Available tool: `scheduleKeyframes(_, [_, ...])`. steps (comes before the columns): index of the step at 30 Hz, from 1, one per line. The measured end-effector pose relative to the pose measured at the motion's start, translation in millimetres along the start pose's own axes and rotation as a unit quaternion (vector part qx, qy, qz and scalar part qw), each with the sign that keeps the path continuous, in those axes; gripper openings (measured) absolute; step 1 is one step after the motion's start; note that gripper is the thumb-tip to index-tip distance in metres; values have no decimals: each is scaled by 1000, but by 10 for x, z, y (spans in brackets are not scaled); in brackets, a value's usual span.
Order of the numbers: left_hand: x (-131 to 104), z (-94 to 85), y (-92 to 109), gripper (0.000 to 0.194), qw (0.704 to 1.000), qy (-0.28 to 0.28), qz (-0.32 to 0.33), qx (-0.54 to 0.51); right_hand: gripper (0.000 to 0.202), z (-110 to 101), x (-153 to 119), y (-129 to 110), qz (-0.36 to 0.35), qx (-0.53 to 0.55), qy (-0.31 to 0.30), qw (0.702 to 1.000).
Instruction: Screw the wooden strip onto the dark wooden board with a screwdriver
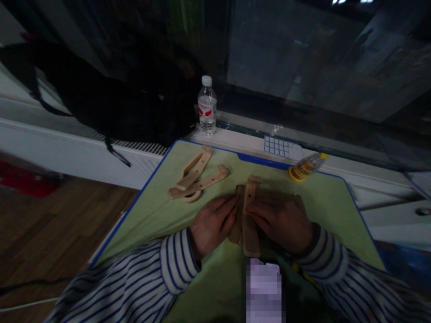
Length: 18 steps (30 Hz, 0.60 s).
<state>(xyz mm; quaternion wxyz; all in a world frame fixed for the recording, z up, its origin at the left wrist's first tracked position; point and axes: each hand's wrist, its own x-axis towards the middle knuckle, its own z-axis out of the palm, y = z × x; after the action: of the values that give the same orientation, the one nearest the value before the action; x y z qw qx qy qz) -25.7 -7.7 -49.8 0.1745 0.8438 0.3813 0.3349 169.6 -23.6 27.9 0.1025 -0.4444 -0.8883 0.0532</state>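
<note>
The R hand's (284,225) fingers are bent & close tog., tips on the pale wooden strip (250,237) near mid-length; can't tell if they clamp it or just press. The L hand (213,224) has its fingers curled w/ tips at the L edge of a brown flat piece (238,226); whether they grip it or only steady it can't be told either. The strip lies lengthwise on top of that piece, btwn the two hands, its short crosspiece at the far end & a dark hole just below it. The brown piece's material is too dim to tell; it runs under the R hand & shows again beyond it.

Striped sleeves (178,255) cover both forearms, white w/ dark blue. All this is on the green desk (323,215), blue-edged. Up & L of the L hand, well apart from the strip, sits a small pile of wooden parts (202,181): 2 holed strips, a bent bit & a curved one, overlapping.

Far R corner: a tapered bottle (307,167) w/ yellow cap & base, tilted in view. Past the desk, on the white sill (235,134), stand a water bottle (207,110), white cap, red-&-white label, & a blue-gridded card (276,147). A black bag (134,107) slumps to the L, next to the water bottle, w/ the dark window behind.
</note>
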Motion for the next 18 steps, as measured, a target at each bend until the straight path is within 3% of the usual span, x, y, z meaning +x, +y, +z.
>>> scheduleKeyframes(18, [37,-79,5,30,1000,4,16,-16,19,-65,-111,35,39,4,22,999])
